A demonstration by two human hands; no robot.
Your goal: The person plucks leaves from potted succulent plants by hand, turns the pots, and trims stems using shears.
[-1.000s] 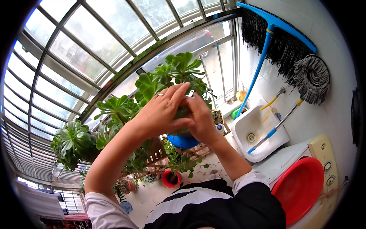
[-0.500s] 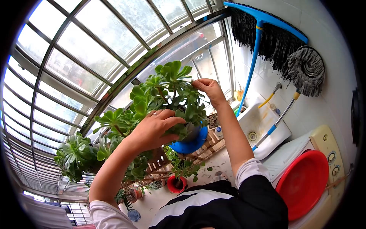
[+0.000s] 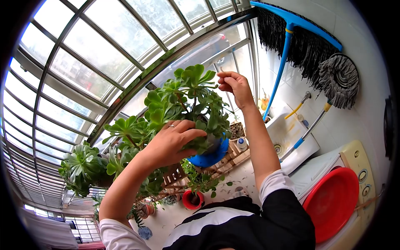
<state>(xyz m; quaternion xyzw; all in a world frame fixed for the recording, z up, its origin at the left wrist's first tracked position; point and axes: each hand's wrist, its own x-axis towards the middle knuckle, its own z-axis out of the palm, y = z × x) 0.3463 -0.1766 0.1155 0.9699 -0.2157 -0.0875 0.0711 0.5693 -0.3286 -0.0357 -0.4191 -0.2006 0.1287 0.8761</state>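
Note:
A large green succulent [image 3: 160, 118] with rosettes of thick leaves fills the middle of the view, its grey pot [image 3: 213, 143] standing in a blue basin [image 3: 208, 159]. My left hand [image 3: 173, 139], a ring on one finger, is curled around the plant's lower leaves; thumb and fingers close in on them, though the leaves partly hide the grip. Up at the right of the top rosette, my right hand [image 3: 236, 88] is closed in a pinch, apart from the leaves. A tiny thin pale piece [image 3: 219, 71] shows at its fingertips, too small to name.
Metal window bars [image 3: 100, 37] run along the left and back. A wooden slatted rack [image 3: 225, 163] stands below the plant. To the right are a white sink [image 3: 302, 143], a mop [image 3: 298, 142], a blue-handled broom [image 3: 283, 62] and a red basin [image 3: 331, 204] on a washing machine [image 3: 354, 156].
My right hand has lifted up and slightly right, away from the leaves, with the small pale piece now showing at its fingertips. My left hand stays on the succulent.

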